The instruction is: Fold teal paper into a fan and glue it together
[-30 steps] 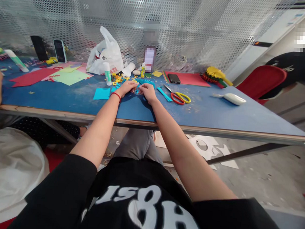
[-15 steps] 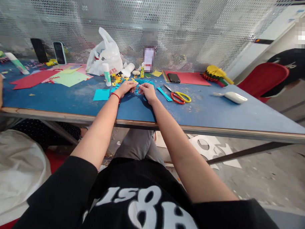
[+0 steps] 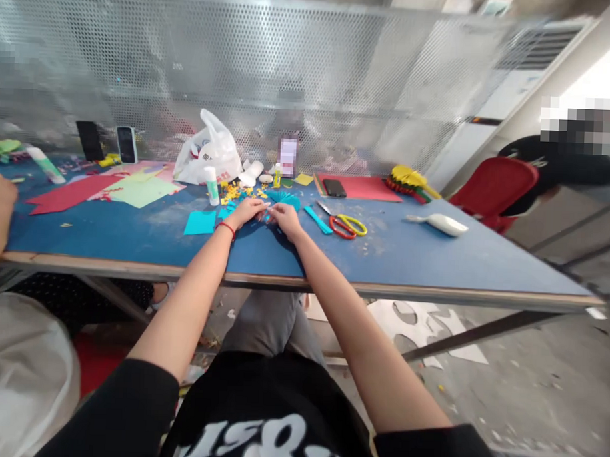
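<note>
At the middle of the blue bench, the left hand, with a red string at its wrist, and the right hand meet with fingers closed, pinching a small teal paper piece. A pleated teal paper fan lies just above them. To the right sit a teal paper strip and red-and-yellow scissors; to the left, a teal paper square and a glue stick.

Red-and-yellow scissors lie on the blue table near a white handled tool, perhaps a brush.
</note>
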`<state>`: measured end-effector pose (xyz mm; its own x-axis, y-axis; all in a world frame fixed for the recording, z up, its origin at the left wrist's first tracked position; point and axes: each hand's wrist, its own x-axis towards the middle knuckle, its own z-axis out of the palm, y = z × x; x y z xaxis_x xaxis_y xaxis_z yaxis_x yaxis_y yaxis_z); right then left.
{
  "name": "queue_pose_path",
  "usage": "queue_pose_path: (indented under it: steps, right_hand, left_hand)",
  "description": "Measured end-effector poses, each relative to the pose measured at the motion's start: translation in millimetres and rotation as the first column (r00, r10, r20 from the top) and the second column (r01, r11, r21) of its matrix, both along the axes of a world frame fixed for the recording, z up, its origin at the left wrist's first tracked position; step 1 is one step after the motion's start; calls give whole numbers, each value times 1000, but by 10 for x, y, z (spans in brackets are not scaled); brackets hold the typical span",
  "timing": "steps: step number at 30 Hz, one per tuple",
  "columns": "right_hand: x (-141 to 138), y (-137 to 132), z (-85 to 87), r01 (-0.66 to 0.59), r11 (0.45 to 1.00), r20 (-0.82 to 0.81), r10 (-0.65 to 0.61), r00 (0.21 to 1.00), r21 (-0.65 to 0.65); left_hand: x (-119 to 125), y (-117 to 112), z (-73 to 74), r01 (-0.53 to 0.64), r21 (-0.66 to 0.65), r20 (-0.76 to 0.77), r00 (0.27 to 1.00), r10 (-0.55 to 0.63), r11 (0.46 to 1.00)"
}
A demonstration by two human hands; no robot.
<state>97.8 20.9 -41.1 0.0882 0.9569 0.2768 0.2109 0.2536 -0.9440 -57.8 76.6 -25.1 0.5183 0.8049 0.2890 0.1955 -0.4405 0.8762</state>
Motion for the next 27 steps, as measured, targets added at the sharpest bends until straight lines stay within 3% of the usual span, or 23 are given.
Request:
queue_pose_path:
  steps: [16,27]
  right_hand:
    - [2,-26,105,-23,996,-50,18,999,-88]
    - [10,-54,148,34,993,-81,-43,996,-109]
  left_hand:
    - [5,57,-35,13,10,-12,1000,-13,1000]
    - [13,66,-26,12,52,-53,999,-10,999]
